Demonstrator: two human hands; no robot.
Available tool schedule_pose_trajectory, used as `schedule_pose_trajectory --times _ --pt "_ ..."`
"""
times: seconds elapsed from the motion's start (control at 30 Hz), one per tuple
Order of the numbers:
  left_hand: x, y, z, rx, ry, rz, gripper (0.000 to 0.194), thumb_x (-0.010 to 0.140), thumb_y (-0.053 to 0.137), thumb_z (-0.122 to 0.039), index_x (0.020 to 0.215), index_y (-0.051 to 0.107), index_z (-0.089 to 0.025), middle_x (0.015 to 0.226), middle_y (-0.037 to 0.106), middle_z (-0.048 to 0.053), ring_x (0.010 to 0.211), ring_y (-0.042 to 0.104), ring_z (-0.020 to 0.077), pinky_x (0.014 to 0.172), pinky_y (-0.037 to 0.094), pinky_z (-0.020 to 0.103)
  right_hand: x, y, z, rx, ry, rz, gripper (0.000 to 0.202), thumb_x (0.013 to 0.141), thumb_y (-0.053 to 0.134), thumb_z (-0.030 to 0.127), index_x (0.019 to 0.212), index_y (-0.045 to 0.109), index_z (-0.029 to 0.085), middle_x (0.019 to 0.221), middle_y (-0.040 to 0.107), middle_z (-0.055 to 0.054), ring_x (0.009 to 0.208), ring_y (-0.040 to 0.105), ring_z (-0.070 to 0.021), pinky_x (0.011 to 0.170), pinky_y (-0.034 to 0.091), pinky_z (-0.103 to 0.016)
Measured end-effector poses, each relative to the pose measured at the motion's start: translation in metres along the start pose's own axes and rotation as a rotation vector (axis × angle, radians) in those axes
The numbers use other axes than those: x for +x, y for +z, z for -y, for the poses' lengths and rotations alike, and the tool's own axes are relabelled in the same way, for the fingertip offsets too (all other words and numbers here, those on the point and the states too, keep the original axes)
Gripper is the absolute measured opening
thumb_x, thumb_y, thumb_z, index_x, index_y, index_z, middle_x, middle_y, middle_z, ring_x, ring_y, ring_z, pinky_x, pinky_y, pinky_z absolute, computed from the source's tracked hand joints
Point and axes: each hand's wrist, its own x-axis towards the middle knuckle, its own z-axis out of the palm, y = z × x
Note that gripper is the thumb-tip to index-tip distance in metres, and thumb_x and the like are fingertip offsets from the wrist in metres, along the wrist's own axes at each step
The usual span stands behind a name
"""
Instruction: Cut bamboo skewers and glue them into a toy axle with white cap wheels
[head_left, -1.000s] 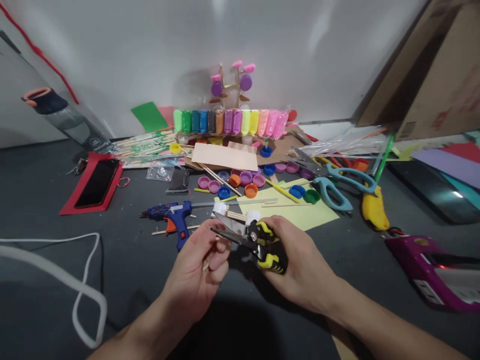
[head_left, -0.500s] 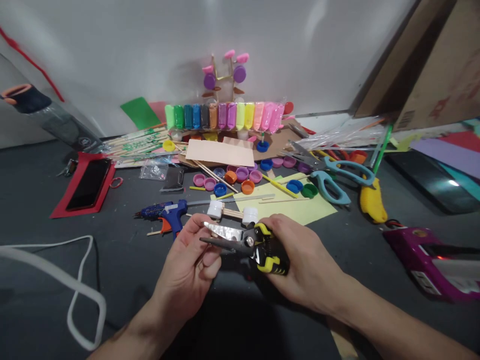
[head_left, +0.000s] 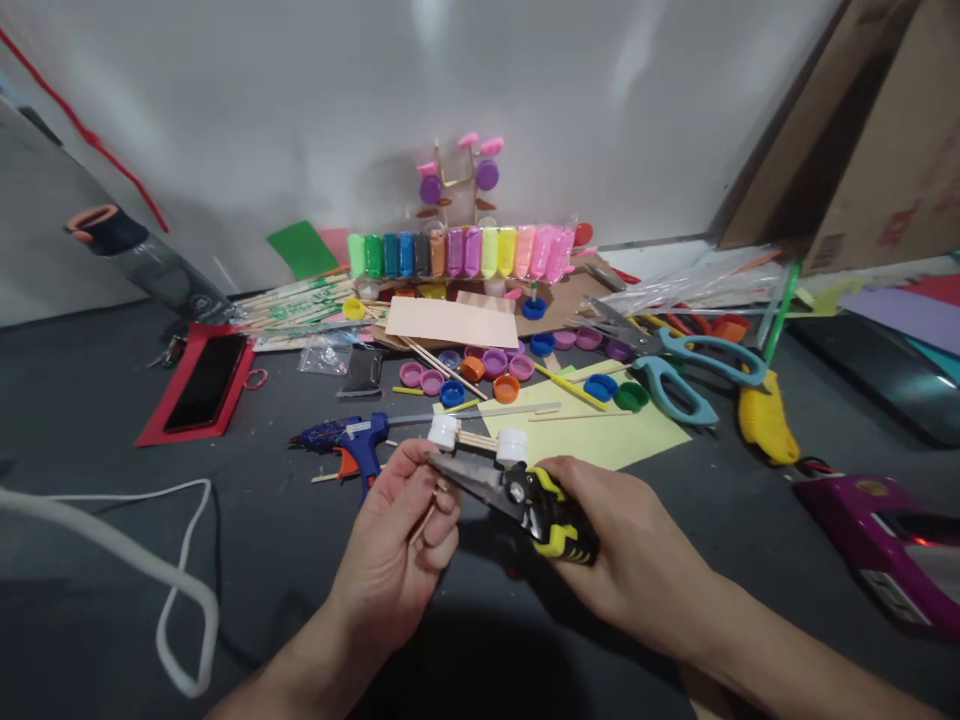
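Over a dark table strewn with craft supplies, a person's right hand grips black-and-yellow shears, their blades brought together at the fingers of the left hand. The left hand pinches a small piece of wooden stick near the blade tips, its fingers curled. Just beyond the hands, white caps joined by thin sticks lie beside a sheet of pale yellow paper. A blue glue gun rests to the left, near a phone on red paper. Blue-handled scissors lie to the right, close to a yellow cutter, while a row of colored clay packets stands behind scattered bottle caps.
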Motion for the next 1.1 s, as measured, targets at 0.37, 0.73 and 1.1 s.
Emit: schedule_pose_trajectory --times 0.37,0.73,1.1 --pt "0.006 -0.003 0.004 -0.044 -0.187 0.037 0.026 0.077 0.081 -0.027 0.076 0.059 -0.012 0.063 0.053 -0.004 0.043 0.041 0.0017 0.034 0.019 0.010 0.002 -0.003 -0.011 0.004 0.126 -0.048 0.022 0.078 0.056 0.024 0.099 0.052 0.020 0.085 0.065 -0.007 0.073 0.064 -0.0225 0.064 0.050 -0.033" --pt "0.006 -0.004 0.002 -0.010 -0.162 -0.006 0.009 0.092 0.058 -0.019 0.088 0.060 -0.012 0.073 0.059 0.001 0.050 0.053 0.0054 0.036 0.027 0.011 0.005 0.000 -0.011 -0.008 0.132 -0.011 0.030 0.077 0.058 0.025 0.106 0.054 0.018 0.092 0.067 -0.009 0.082 0.066 -0.0261 0.070 0.053 -0.037" --pt "0.007 -0.004 0.001 0.028 -0.154 0.014 0.004 0.090 0.057 -0.015 0.092 0.060 -0.013 0.073 0.058 0.000 0.051 0.050 0.0047 0.037 0.025 0.012 0.005 -0.001 -0.014 -0.036 0.131 -0.013 0.035 0.077 0.057 0.025 0.111 0.055 0.015 0.096 0.068 -0.012 0.086 0.067 -0.0284 0.073 0.053 -0.039"
